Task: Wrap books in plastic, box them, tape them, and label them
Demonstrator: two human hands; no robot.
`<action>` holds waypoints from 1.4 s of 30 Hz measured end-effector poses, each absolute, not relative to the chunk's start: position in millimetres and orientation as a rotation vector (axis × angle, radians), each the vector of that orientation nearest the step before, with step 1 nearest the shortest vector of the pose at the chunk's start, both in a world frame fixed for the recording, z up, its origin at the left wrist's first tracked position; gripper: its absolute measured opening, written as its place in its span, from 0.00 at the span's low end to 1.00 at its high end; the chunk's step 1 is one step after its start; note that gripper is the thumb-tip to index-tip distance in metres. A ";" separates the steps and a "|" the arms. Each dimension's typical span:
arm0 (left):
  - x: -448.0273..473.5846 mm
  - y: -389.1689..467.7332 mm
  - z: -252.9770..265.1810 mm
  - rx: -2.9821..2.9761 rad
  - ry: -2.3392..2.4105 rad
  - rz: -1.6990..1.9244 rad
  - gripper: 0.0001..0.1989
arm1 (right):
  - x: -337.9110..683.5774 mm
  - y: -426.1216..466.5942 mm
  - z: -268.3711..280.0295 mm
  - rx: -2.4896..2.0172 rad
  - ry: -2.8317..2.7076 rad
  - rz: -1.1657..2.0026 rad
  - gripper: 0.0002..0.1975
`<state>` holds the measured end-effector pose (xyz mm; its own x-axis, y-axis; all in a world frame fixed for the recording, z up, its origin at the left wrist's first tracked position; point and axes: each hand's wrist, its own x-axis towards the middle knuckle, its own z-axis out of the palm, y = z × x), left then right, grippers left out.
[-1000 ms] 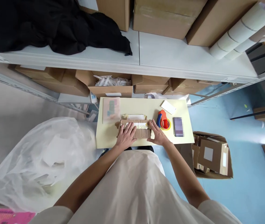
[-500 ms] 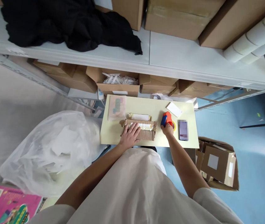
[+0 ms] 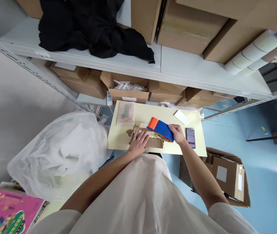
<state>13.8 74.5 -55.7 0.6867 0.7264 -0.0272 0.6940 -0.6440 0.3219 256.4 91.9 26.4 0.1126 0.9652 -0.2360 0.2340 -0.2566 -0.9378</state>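
Note:
My left hand (image 3: 139, 143) lies with fingers stretched across a piece of corrugated cardboard (image 3: 156, 143) on the small cream table (image 3: 115, 141). A gold-and-white packet (image 3: 142, 125) shows partly behind the cardboard, and the tape gun hides some of it. In my right hand (image 3: 177, 133) is a blue and orange tape gun (image 3: 163, 129), gripped at its right end. Its orange head points left, over the cardboard. Whether it touches the packet or cardboard I cannot tell.
A phone (image 3: 190, 137) and a white box (image 3: 181, 117) lie on the table's right side. A pinkish flat package (image 3: 125, 113) is at the back left. Behind stands a shelf (image 3: 187, 73) with cartons. A plastic bag (image 3: 57, 152) bulges at left; an open carton (image 3: 246, 191) sits at right.
My right hand has brought the tape gun up and left from the table's right side to over the cardboard, turning it. My left hand stays on the cardboard. The camera view has shifted slightly.

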 end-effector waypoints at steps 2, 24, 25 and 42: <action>12.3 71.6 -54.1 2.586 1.120 0.175 0.32 | 248.6 95.7 24.1 -1.625 -1.191 1.336 0.29; 15.9 108.5 -7.7 0.502 0.849 0.738 0.18 | 254.6 95.0 28.3 -1.521 -1.387 1.394 0.29; 16.0 108.7 -6.0 0.525 0.862 0.746 0.17 | 254.3 95.1 30.4 -1.514 -1.388 1.395 0.29; -3.3 131.4 25.4 0.994 1.166 0.948 0.08 | 228.9 110.4 85.4 -1.586 -1.718 1.154 0.29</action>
